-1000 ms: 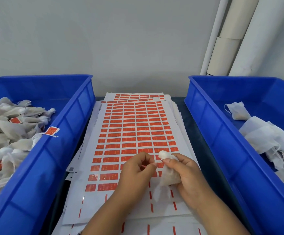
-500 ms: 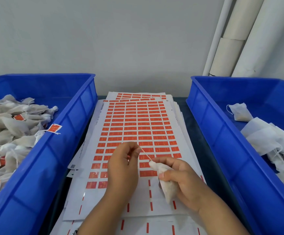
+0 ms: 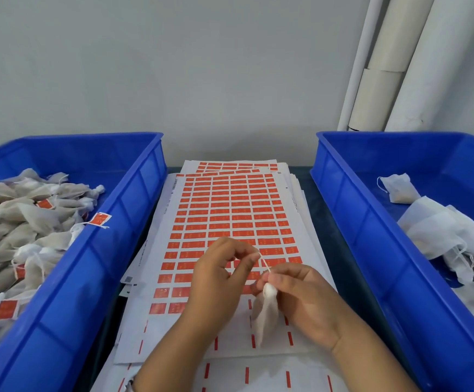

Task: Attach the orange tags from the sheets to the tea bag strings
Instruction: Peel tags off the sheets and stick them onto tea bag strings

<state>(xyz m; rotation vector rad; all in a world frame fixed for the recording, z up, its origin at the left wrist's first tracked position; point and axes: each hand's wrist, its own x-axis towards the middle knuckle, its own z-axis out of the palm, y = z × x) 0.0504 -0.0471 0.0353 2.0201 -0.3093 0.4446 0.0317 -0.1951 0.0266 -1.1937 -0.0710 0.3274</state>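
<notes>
A white sheet of orange tags (image 3: 230,210) lies on top of a stack between two blue bins. Its near rows are stripped, leaving only thin orange slivers. My right hand (image 3: 306,304) grips a white tea bag (image 3: 264,315) by its gathered neck, and the bag hangs down over the sheet. My left hand (image 3: 219,284) pinches the end of the bag's string (image 3: 264,262), which runs taut between both hands.
The left blue bin (image 3: 122,230) holds several tea bags with orange tags on their strings; one tag (image 3: 100,219) hangs over its rim. The right blue bin (image 3: 351,222) holds white untagged bags. White pipes stand at the back right.
My left hand drew the string out from the bag, away from my right hand. The bag turned in my right hand and now hangs neck up.
</notes>
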